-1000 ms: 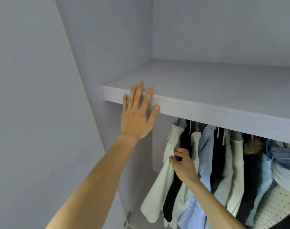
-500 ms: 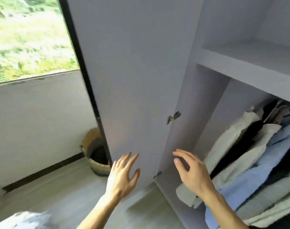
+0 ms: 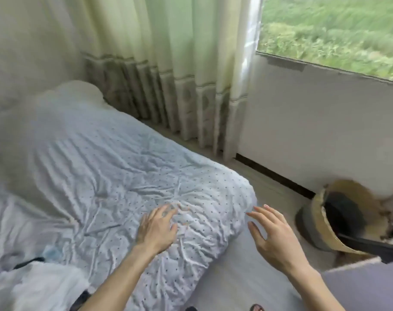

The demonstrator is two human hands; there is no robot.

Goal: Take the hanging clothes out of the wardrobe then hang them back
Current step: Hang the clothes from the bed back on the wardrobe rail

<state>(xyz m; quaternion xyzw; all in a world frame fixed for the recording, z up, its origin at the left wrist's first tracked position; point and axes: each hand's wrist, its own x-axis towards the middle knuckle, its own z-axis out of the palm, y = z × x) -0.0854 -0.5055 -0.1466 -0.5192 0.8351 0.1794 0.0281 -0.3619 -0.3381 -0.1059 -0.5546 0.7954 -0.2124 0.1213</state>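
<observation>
My left hand (image 3: 156, 227) is spread with straight fingers over the near corner of the bed (image 3: 114, 176), which has a pale blue dotted cover; I cannot tell if it touches the cover. My right hand (image 3: 272, 237) hovers open beside the bed's corner, above the floor, holding nothing. A pile of white clothing with a dark strap (image 3: 31, 286) lies on the bed at the lower left. The wardrobe's hanging clothes are out of view; only the grey edge of the wardrobe door (image 3: 366, 286) shows at the lower right.
A woven basket (image 3: 332, 221) with a dark lining stands on the floor at the right, below the window (image 3: 334, 32). Long pale curtains (image 3: 168, 63) hang behind the bed. A strip of floor runs between the bed and the wall.
The view has swung left from the wardrobe to the bed. Both hands have come down from the shelf and the hanging clothes and are now spread over the bed corner, empty.
</observation>
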